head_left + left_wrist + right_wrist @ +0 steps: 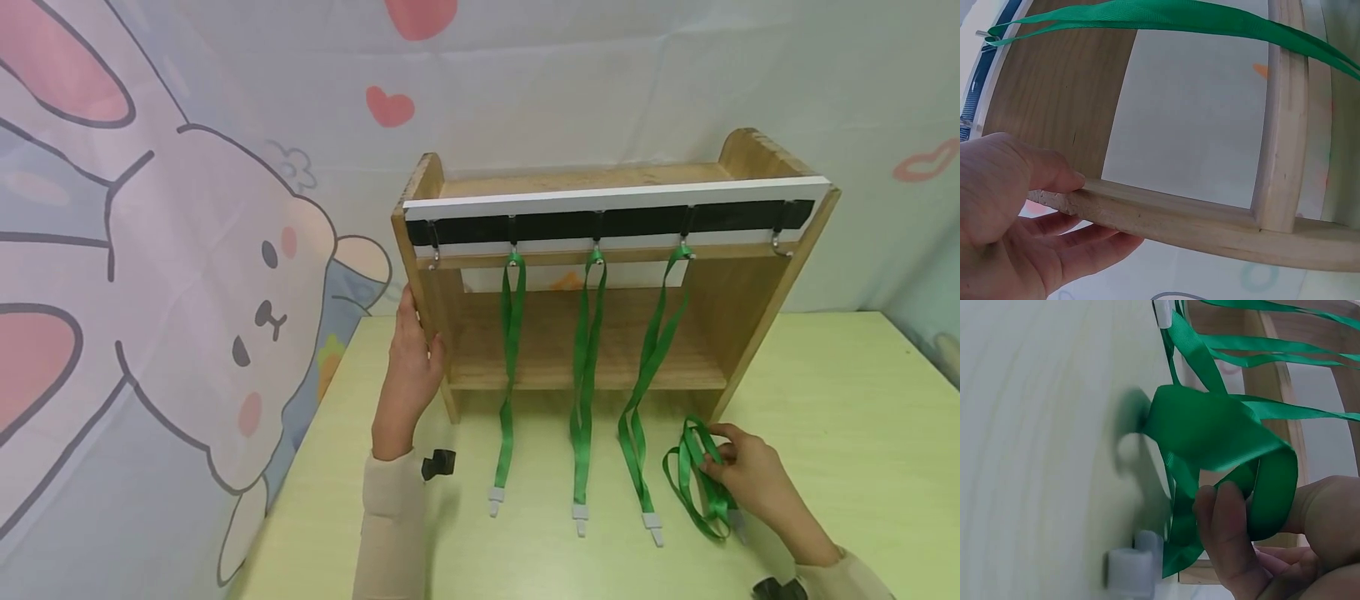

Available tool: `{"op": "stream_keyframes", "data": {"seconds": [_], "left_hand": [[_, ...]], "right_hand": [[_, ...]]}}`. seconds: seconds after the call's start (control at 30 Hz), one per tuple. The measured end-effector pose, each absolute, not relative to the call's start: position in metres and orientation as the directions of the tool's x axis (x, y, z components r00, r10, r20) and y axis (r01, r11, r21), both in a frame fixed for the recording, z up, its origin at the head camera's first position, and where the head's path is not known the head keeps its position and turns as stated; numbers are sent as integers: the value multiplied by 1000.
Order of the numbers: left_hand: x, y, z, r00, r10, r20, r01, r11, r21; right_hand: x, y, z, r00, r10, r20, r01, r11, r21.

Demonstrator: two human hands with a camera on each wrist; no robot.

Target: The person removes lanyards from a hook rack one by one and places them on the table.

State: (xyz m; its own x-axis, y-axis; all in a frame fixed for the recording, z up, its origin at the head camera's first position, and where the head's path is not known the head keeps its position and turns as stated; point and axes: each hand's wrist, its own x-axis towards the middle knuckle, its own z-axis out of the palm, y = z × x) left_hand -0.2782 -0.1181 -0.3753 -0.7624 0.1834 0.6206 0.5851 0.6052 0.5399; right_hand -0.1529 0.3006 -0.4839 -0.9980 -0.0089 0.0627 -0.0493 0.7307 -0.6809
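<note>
"Where was the looped lanyard (1216, 431)?"

"Low, before the wooden rack (551, 333); I had the right hand (750, 475) pinching it."

"And the left hand (412, 367)?"

"I had that gripping the rack's left side."

We see a loose lanyard (1210, 425), a glossy green ribbon gathered into slack, overlapping loops and pinched in the right hand (753, 475), near the foot of the right side of the wooden rack (555, 342); its grey clip (1130, 573) shows at the near end of the bundle. We find the rack standing upright, light brown, with rounded side tops and a shelf across, the left hand (411, 367) holding its left side. Along its upper front we see a white strip (615, 198) with a black band and five metal hooks (778, 242); three hanging lanyards (583, 450), green and doubled, drop from the middle three, clips lowermost.
</note>
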Motion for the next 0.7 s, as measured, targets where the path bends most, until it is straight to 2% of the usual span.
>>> {"op": "stream_keyframes", "data": {"seconds": [0.33, 0.7], "left_hand": [[-277, -114, -375, -771, 188, 609, 580, 602, 548], [-275, -118, -377, -775, 196, 600, 584, 583, 565]], "right_hand": [[-146, 300, -484, -994, 14, 111, -62, 755, -653], [-143, 297, -477, -989, 12, 145, -71, 832, -551]]}}
